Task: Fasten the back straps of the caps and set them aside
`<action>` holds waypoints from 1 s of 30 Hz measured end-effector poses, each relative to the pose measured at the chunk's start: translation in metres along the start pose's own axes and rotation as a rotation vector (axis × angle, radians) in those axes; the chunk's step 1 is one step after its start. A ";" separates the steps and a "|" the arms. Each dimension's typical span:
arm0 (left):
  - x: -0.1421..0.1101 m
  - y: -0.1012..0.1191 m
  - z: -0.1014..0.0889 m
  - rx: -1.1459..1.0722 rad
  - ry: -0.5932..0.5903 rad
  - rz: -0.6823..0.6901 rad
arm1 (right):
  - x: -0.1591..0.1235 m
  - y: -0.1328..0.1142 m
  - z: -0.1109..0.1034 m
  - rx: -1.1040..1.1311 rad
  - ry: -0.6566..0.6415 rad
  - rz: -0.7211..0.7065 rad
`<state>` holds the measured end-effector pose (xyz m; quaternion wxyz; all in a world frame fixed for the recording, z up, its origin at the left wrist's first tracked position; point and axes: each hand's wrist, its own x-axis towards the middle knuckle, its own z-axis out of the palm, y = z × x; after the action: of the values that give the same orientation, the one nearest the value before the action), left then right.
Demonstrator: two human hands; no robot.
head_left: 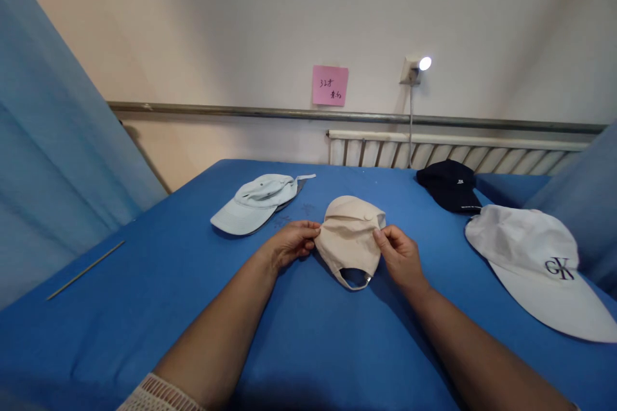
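Observation:
A beige baseball cap [351,237] is in the middle of the head view, its back strap and half-round opening turned toward me. My left hand [293,244] pinches the cap's left edge between thumb and fingers. On the opposite edge, my right hand [398,253] grips the fabric with its thumb on top. The cap's brim is hidden on the far side. To the left of it lies a pale mint cap [255,202], brim toward the left, with its strap end sticking out and a darker piece partly showing underneath.
Blue cloth [159,308] covers the table. At right lie a black cap [448,183] and a white cap [525,244] with dark letters. A thin stick [87,270] rests at left. Behind are a metal rail [260,113], a radiator [380,151] and a blue curtain [62,122].

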<state>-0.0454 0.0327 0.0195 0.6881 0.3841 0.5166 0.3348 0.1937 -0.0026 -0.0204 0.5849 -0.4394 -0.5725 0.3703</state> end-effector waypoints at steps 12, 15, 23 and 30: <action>0.006 -0.004 0.005 0.702 0.439 0.514 | -0.006 0.001 0.002 -0.156 -0.067 -0.105; -0.007 -0.002 0.017 0.843 0.348 0.707 | -0.006 0.003 0.003 -0.154 -0.082 -0.097; -0.032 -0.006 0.049 1.162 0.244 0.981 | -0.006 0.001 0.005 -0.194 -0.129 -0.112; -0.032 -0.010 0.051 1.251 0.410 1.020 | -0.011 -0.009 0.005 -0.221 -0.180 -0.168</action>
<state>-0.0035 -0.0086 0.0338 0.0037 0.8139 0.4850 0.3199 0.1869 -0.0156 -0.0163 0.5082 -0.4165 -0.6947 0.2927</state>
